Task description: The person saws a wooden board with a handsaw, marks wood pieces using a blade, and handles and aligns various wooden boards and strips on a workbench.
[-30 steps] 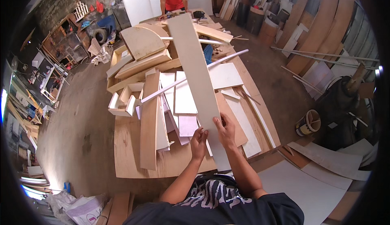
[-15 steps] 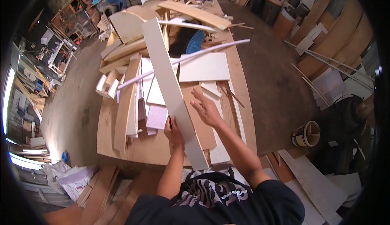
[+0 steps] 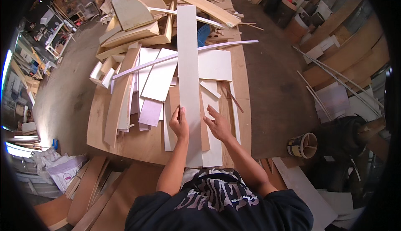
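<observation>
A long, narrow white board stretches away from my body, over the pile on the table. My left hand is closed at its left edge, the thumb lying along the side; the fingers are partly hidden. On the other side, my right hand is open and holds nothing, fingers spread close to the board's right edge. Beneath and around the board lie white panels, a pale lilac panel and a brown strip. A thin lilac strip crosses behind the long board.
The wooden table carries a curved wooden piece, a small white box frame and a long plank. A bucket stands on the floor at right. Boards lean along the right wall; offcuts lie at lower left.
The long board has swung clockwise, its far end moving right, and now points nearly straight ahead. My left hand has stayed at its left edge; my right hand, still open, has moved slightly nearer me.
</observation>
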The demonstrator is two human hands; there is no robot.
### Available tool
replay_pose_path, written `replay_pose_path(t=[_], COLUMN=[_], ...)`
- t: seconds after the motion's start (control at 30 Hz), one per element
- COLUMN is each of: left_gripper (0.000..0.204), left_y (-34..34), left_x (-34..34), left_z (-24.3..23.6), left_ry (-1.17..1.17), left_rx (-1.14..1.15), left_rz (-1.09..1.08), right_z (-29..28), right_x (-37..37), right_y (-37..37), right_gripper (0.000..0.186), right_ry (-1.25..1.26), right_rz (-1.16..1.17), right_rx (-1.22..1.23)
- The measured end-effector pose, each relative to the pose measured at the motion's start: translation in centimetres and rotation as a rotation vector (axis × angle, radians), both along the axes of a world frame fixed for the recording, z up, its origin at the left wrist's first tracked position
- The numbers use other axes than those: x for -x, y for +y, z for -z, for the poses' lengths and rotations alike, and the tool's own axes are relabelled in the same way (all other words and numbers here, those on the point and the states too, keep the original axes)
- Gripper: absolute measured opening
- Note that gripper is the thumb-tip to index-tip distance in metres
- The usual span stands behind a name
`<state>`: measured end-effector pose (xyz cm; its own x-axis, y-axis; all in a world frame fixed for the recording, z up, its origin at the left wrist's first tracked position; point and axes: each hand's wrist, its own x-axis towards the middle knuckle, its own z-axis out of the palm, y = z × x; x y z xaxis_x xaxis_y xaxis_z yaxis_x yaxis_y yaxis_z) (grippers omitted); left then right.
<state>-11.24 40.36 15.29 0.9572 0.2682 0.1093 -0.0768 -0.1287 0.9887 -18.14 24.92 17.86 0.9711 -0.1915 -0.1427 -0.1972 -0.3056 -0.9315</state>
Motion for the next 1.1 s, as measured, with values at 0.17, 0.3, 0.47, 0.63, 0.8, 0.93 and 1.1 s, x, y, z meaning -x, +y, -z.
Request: replay_pose_path(t=[0.17, 0.3, 0.47, 0.63, 0.8, 0.93, 1.1], left_gripper=[0.03, 0.031, 0.031, 0.027, 0.032, 0.036, 0.037], left_y=[-3.6, -4.6, -6.2, -9.1, -11.1, -12.1, -12.9], left_x=[-0.3, -0.8, -0.2, 2.9, 5.6, 8.6, 13.9], left_z=[-0.1, 1.0, 2.6, 4.7, 4.9, 5.1, 5.8], left_ry=[0.074, 0.141, 0.22, 0.213, 0.269, 0.245, 0.275], left_rx=[0.164, 0.23, 0.308, 0.29, 0.267, 0.057, 0.043], left_rz=[0.104, 0.139, 0.106, 0.082, 0.133, 0.059, -0.045], right_z=[1.1, 1.5, 0.6, 4.3, 6.4, 6.9, 7.9], right_x=[0.4, 1.0, 3.2, 6.3, 9.1, 10.2, 11.4], right_y=[0.4, 0.1, -1.0, -0.8, -3.6, -4.6, -6.1], right_gripper=[0.063, 0.066, 0.07, 0.074, 0.072, 0.071, 0.068], right_ry=[-0.224, -0.134, 0.152, -0.22, -0.205, -0.189, -0.199], right_rz=[0.036, 0.111, 0.018, 0.234, 0.228, 0.245, 0.298], right_rx=[0.412, 0.39, 0.143, 0.234, 0.088, -0.039, 0.024])
